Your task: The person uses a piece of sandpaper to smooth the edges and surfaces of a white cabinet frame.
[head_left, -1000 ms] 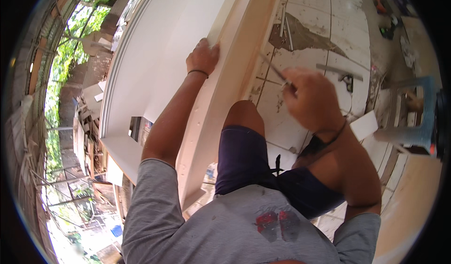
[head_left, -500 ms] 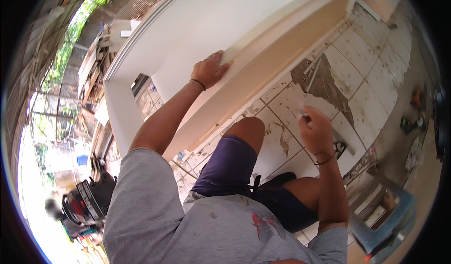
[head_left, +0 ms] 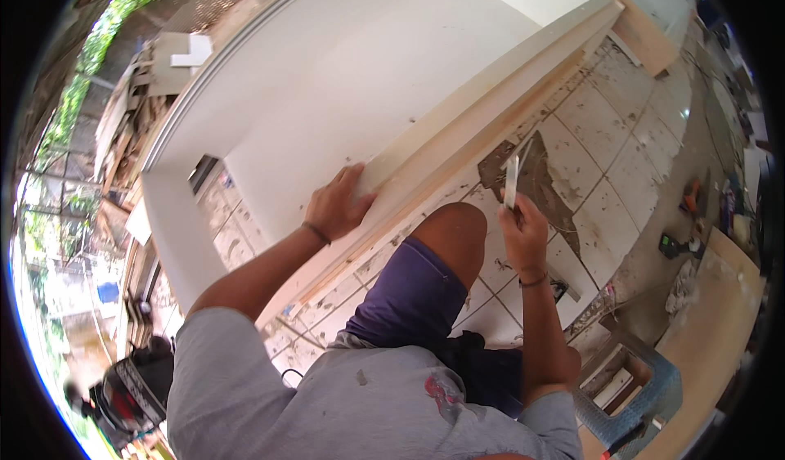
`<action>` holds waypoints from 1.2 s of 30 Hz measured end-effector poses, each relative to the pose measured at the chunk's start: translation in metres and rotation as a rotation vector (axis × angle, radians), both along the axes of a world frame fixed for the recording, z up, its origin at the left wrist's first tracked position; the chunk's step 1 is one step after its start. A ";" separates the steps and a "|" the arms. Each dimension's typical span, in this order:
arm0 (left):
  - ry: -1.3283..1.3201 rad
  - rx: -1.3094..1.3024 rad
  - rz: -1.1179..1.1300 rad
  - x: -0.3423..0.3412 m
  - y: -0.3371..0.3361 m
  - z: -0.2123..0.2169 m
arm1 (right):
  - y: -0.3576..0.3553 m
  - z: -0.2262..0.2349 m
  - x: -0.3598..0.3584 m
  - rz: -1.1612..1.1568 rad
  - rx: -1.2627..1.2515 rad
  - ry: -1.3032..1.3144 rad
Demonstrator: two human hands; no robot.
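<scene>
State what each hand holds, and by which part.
Right hand grips a thin flat blade by its lower end. Left hand rests on the white board's edge.

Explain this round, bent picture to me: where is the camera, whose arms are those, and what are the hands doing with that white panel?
The camera sits on a person's head and looks down through a fisheye lens, so straight edges curve. Both arms are that person's own. The left hand rests flat on the edge of a long white board, part of a large white cabinet frame lying over a worn tiled floor. The right hand grips a thin, flat pale blade, likely a scraper or putty knife, tip up, close to the board's wooden underside. A bent knee in purple shorts sits between the arms. A blue plastic stool stands at lower right.
</scene>
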State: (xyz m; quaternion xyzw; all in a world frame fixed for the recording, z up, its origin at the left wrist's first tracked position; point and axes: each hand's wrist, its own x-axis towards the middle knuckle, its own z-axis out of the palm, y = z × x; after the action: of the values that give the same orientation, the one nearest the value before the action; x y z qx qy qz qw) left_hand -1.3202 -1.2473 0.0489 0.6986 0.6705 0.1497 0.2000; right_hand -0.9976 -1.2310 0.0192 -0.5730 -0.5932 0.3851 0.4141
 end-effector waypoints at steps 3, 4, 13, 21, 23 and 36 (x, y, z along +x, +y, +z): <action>-0.022 -0.022 0.000 0.002 -0.001 0.006 | 0.073 0.007 -0.017 0.018 0.156 -0.167; -0.049 -0.025 -0.033 0.008 0.003 0.004 | 0.103 0.005 -0.012 -0.015 0.232 -0.267; -0.108 -0.017 -0.054 0.007 0.005 0.009 | 0.278 -0.009 0.012 -0.339 0.356 -0.799; -0.104 0.050 -0.096 0.001 0.006 0.001 | 0.135 -0.010 -0.068 0.107 0.496 -0.484; -0.075 0.038 -0.123 0.000 0.003 -0.002 | 0.079 -0.015 -0.111 0.167 0.582 -0.447; -0.030 0.119 0.021 -0.066 -0.092 -0.004 | 0.252 -0.016 0.005 -0.129 0.532 -0.822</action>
State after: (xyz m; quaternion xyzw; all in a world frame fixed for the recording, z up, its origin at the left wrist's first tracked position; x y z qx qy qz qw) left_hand -1.3864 -1.3390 0.0448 0.7000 0.6646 0.2016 0.1664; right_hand -0.9928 -0.9788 0.0032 -0.5874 -0.7485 -0.0642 0.3010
